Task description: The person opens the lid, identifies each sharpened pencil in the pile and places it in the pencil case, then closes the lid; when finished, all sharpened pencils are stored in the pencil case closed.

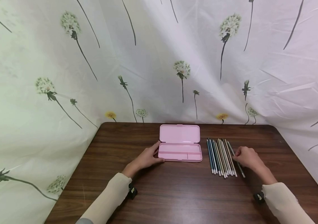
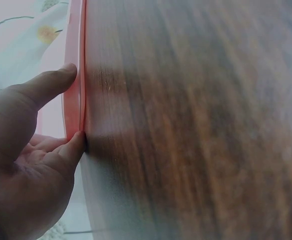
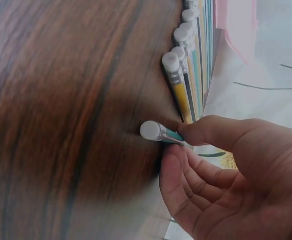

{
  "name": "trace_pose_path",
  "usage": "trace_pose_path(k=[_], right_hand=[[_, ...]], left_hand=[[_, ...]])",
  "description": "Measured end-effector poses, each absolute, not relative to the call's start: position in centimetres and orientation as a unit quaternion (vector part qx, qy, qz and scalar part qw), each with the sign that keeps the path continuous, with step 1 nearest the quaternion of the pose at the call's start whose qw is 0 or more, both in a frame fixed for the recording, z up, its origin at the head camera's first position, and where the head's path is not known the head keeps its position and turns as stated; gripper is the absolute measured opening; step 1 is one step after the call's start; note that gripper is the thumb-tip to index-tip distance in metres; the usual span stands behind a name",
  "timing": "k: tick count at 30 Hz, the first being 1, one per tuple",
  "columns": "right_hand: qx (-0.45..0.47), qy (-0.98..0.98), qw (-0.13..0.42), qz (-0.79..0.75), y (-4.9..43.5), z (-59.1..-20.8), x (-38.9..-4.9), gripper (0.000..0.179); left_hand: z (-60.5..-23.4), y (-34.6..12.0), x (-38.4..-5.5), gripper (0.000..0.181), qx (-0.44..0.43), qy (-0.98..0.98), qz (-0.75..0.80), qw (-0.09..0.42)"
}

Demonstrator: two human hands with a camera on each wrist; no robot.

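A pink pencil case (image 1: pixel 179 157) lies with its lid (image 1: pixel 179 133) raised toward the back; its compartments hold nothing. My left hand (image 1: pixel 147 156) holds the case by its front left corner. In the left wrist view, the thumb of that hand (image 2: pixel 31 145) touches the case's front wall (image 2: pixel 73 112), and the other fingers are at its end. To the right of the case, several pencils (image 1: pixel 221 158) lie side by side, eraser ends toward me. My right hand (image 1: pixel 248 158) pinches a teal pencil (image 3: pixel 170 135) with a white eraser between thumb and fingers, just right of the row.
The brown wooden table (image 1: pixel 175 196) meets a white cloth (image 1: pixel 153 93) with printed dandelions along its back and sides. Black wrist cameras sit at both cuffs, near the tabletop.
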State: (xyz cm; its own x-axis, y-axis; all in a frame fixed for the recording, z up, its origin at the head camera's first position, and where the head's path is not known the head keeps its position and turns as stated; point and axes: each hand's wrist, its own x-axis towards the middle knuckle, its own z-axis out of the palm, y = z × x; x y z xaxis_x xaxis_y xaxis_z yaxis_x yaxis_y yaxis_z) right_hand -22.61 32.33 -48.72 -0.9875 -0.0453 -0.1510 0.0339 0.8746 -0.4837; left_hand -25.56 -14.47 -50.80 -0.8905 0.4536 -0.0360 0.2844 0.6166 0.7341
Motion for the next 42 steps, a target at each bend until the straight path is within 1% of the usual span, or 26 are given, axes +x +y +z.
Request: trace_pose_path(k=[7,10,17,20,25,29,38,42], right_hand=[[0.01,0.963,0.087,-0.253,32.3,-48.6,-22.6,0.021],[0.0,0.966,0.072,-0.247,32.3,-48.6,-22.6,0.022],[-0.052,0.967,0.017,-0.247,31.9,-48.4,-22.6,0.019],[-0.067,0.967,0.008,-0.245,31.4,-48.0,-22.8,0.017],[-0.075,0.968,0.007,-0.24,30.1,-47.0,-23.3,0.015],[-0.087,0.969,-0.004,-0.233,28.8,-46.0,-23.7,0.012],[-0.129,0.966,-0.018,-0.224,25.8,-44.5,-25.0,0.006],[-0.16,0.963,-0.029,-0.217,24.4,-43.9,-25.5,0.004]], left_hand=[[-50.9,-14.5,-25.5,0.095,0.209,0.891,0.388,0.108],[-50.9,-14.5,-25.6,0.095,0.209,0.891,0.389,0.108],[-50.9,-14.5,-25.6,0.095,0.21,0.891,0.388,0.108],[-50.9,-14.5,-25.5,0.095,0.211,0.89,0.391,0.106],[-51.0,-14.5,-25.5,0.096,0.209,0.892,0.387,0.105],[-51.0,-14.4,-25.5,0.095,0.212,0.898,0.372,0.099],[-51.0,-14.4,-25.6,0.092,0.219,0.906,0.352,0.09],[-51.1,-14.5,-25.6,0.093,0.218,0.905,0.353,0.095]])
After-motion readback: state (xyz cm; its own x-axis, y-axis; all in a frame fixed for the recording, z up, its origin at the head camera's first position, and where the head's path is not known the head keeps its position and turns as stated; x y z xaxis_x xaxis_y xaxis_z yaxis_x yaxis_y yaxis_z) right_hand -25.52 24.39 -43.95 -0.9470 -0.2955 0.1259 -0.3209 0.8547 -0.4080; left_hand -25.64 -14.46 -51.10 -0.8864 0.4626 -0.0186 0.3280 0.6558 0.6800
